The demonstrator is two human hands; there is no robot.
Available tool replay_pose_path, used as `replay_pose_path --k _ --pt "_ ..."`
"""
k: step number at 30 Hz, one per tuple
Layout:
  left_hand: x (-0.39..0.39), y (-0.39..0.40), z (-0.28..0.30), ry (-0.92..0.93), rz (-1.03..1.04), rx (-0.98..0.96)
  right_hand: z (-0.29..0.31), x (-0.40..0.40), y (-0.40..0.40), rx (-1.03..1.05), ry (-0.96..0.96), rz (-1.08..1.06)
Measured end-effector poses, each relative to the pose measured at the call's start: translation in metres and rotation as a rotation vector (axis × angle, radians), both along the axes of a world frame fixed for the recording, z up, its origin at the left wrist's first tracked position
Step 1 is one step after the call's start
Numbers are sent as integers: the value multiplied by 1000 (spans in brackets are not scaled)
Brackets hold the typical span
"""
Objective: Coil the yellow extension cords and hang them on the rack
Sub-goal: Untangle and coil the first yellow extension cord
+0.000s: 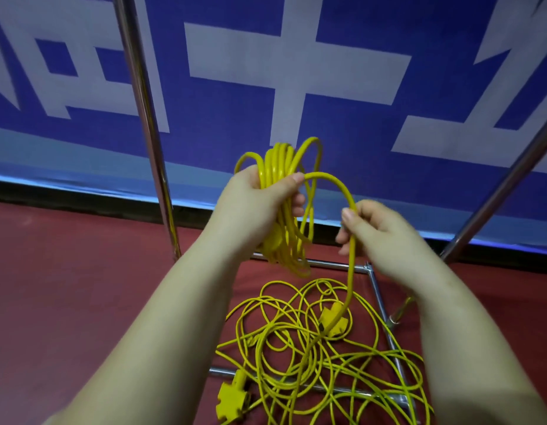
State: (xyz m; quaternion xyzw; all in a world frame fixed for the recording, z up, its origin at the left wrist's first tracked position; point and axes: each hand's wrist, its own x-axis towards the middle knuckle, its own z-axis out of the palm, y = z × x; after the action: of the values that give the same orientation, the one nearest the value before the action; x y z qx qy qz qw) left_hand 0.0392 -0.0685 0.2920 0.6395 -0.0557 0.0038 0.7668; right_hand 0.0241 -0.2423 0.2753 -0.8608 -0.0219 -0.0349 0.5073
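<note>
The rack's (143, 118) upright poles run out of the frame's top and right edge. The left hand (254, 200) covers the middle of the coiled cord (284, 167). Loose cord (312, 348) on the floor is cut off at the bottom edge. The banner's (296, 72) white characters are cropped.

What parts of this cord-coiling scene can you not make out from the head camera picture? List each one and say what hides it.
- Top of the rack pole: cut off by the upper edge, so no hanging bar shows.
- Lower socket block: partly behind the left forearm.
- Loose cords on the floor: too tangled to count.
- Coil inside the left hand: covered by fingers.
- Right hand fingers round the cord strand: mostly hidden by the hand's back.
</note>
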Motion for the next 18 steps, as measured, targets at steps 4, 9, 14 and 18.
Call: replay_pose_path --k 4,9,14,18 --pt "10 8 -7 42 143 -72 -23 0 1 -55 249 191" --pt "19 21 -17 94 195 -75 -23 9 -3 72 -86 -165" --pt "23 31 -28 61 95 322 -10 8 -11 77 -442 -377" --pt "24 37 -32 121 14 298 -6 8 -17 56 -499 -423"
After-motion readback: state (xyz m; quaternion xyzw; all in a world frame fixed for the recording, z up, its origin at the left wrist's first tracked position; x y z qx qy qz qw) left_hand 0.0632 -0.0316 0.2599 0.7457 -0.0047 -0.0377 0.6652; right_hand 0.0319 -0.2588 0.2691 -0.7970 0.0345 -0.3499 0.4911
